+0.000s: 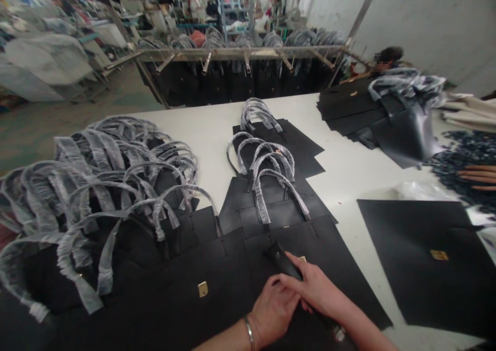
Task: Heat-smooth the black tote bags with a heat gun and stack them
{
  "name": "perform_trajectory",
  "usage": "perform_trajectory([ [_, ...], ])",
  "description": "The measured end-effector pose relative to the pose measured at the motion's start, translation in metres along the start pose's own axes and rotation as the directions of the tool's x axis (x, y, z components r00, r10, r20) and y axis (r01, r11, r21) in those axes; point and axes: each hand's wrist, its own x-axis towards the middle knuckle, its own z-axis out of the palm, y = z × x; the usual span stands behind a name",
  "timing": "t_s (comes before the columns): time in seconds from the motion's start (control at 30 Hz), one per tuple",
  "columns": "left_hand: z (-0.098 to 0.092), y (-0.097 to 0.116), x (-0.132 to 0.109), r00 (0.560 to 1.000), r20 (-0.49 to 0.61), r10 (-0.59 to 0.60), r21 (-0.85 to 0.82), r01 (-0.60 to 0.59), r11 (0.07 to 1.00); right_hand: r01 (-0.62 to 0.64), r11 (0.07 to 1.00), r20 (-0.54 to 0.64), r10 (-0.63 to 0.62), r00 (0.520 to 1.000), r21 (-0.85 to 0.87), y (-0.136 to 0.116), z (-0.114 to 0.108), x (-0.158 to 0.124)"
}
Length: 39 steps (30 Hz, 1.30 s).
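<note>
Bag panels (217,273) look like matt leatherette; handles (289,188) wear glossy plastic.

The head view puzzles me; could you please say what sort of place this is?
Probably a bag workshop: black tote panels with plastic-wrapped handles cover a worktable, and more hang on a metal rack.

Nothing can be read from where I stand: the small gold plates (202,289) on the black bag panels (411,278) may be marked, but anything on them is too small to make out.
</note>
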Motion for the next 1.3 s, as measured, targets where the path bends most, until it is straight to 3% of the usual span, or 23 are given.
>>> perform_trajectory([
  [0.13, 0.004, -0.002, -0.002, 1.000, -0.018, -0.007, 0.010, 0.007, 1.000, -0.020, 1.000, 0.024, 0.020, 0.999, -0.014, 0.015, 0.000, -0.011],
  [0.23, 0.006, -0.002, -0.003, 1.000, -0.001, -0.009, 0.030, 0.009, 1.000, -0.013, 0.999, 0.025, 0.014, 1.000, -0.034, 0.013, 0.002, -0.006],
  [0.43, 0.008, 0.002, -0.002, 0.999, -0.036, -0.024, 0.045, 0.026, 0.999, 0.192, 0.978, -0.185, -0.204, 0.961, -0.081, -0.021, 0.003, 0.005],
  [0.57, -0.003, -0.004, 0.005, 0.992, -0.081, -0.093, -0.029, 0.091, 0.995, 0.066, 0.996, -0.090, -0.060, 0.994, 0.067, -0.013, -0.012, -0.026],
  [0.63, -0.019, -0.014, 0.014, 0.966, -0.149, -0.209, 0.011, 0.213, 0.977, 0.006, 0.994, -0.116, 0.007, 0.993, 0.109, 0.003, -0.020, -0.045],
  [0.73, -0.049, -0.034, 0.032, 0.848, -0.276, -0.451, 0.142, 0.500, 0.854, -0.025, 0.987, -0.234, 0.061, 0.970, 0.156, 0.035, -0.029, -0.067],
  [0.8, -0.065, -0.046, 0.045, 0.781, -0.272, -0.562, 0.198, 0.617, 0.761, -0.037, 0.980, -0.314, 0.098, 0.944, 0.198, 0.056, -0.031, -0.077],
  [0.87, -0.074, -0.056, 0.055, 0.751, -0.205, -0.627, 0.221, 0.660, 0.718, -0.065, 0.967, -0.370, 0.157, 0.916, 0.248, 0.073, -0.034, -0.086],
  [0.97, -0.077, -0.065, 0.067, 0.751, -0.093, -0.654, 0.163, 0.659, 0.734, -0.096, 0.945, -0.425, 0.230, 0.875, 0.313, 0.095, -0.041, -0.099],
  [1.1, -0.100, -0.074, 0.070, 0.819, 0.008, -0.573, -0.113, 0.571, 0.813, -0.109, 0.909, -0.511, 0.322, 0.797, 0.403, 0.120, -0.052, -0.118],
  [1.2, -0.150, -0.087, 0.046, 0.841, 0.015, -0.541, -0.222, 0.530, 0.818, -0.115, 0.887, -0.529, 0.366, 0.766, 0.447, 0.135, -0.055, -0.129],
  [1.3, -0.208, -0.103, -0.003, 0.778, 0.017, -0.628, -0.219, 0.616, 0.757, -0.126, 0.878, -0.507, 0.377, 0.775, 0.461, 0.148, -0.050, -0.132],
])
